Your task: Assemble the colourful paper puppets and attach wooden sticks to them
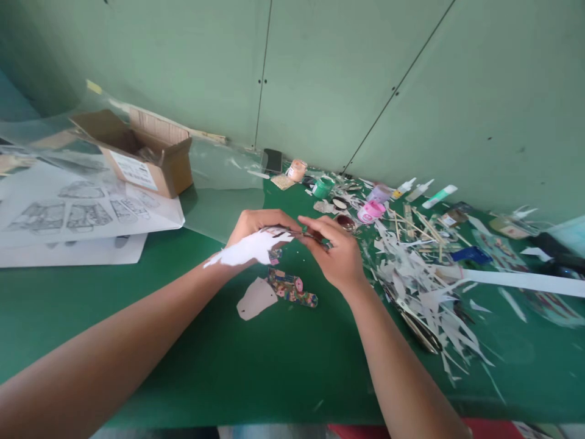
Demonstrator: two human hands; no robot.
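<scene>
My left hand (265, 222) is closed on a paper cutout (247, 250), whose bright white side shows below the fingers. The sheet is nearly edge-on, and its far side is mostly hidden. My right hand (340, 250) pinches the cutout's dark right end between thumb and fingers. Below both hands, a patterned, multicoloured cutout piece (292, 288) lies flat on the green table (292, 366). Touching or close to its left end is a pale grey-white cutout (256, 299) with small holes.
White paper scraps (429, 286) and thin sticks spread over the right side, with scissors-like metal handles (420, 329) among them. Paint jars (371, 211) and glue bottles (439, 196) stand behind. At the left are a cardboard box (173, 167) and printed sheets (86, 213).
</scene>
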